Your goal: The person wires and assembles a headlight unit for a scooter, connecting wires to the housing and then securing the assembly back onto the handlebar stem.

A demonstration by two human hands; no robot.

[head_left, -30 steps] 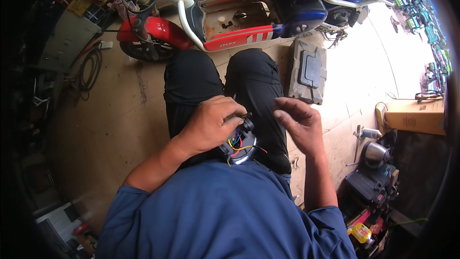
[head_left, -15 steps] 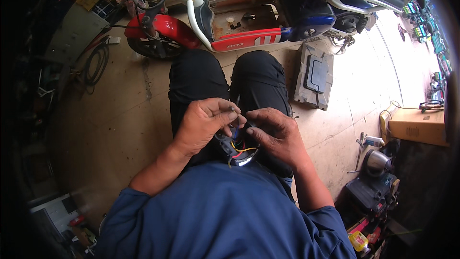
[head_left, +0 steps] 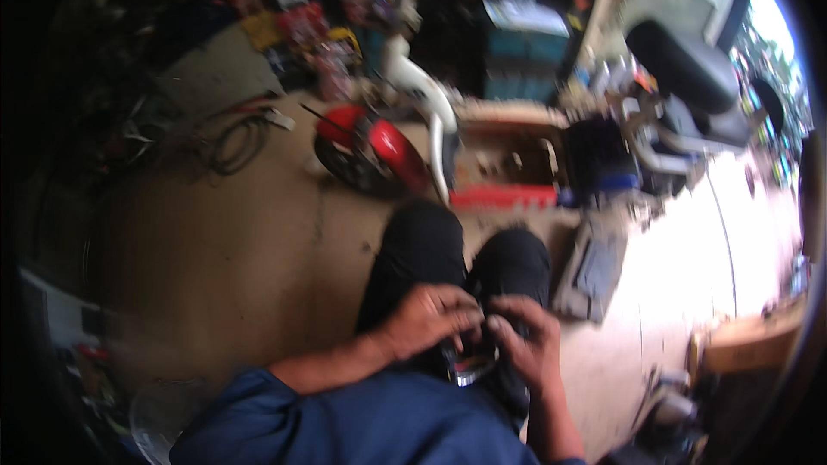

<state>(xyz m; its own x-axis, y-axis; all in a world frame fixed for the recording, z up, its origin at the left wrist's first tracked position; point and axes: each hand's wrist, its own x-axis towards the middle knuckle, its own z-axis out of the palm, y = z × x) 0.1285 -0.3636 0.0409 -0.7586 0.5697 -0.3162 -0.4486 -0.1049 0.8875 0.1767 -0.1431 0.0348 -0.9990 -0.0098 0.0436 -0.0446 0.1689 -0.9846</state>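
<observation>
My left hand (head_left: 438, 322) is over my lap, thumb and fingers pinched together; the half-second-old picture shows a thin wire there, now blurred. Close beside it on the right, my right hand (head_left: 527, 337) has its fingers curled toward the thumb. Whatever lies between those fingertips is too smeared to make out. Just below both hands, a small dark housing (head_left: 470, 368) with a bright, shiny edge rests between my thighs. Coloured wires come out of it, sharper in the earlier picture. My hands partly cover the housing.
A red-and-white scooter (head_left: 504, 196) with an open footwell stands ahead. Right of my knees, a grey-brown flat case (head_left: 593, 271) lies on the floor. A coiled cable (head_left: 239, 145) is at the left, a cardboard box (head_left: 749, 340) at the right. A teal cabinet (head_left: 524, 65) stands behind the scooter.
The view has tilted up and swung left, so the scooter, my knees and hands appear lower and further right. Both hands stay close together over the housing. The picture has blurred.
</observation>
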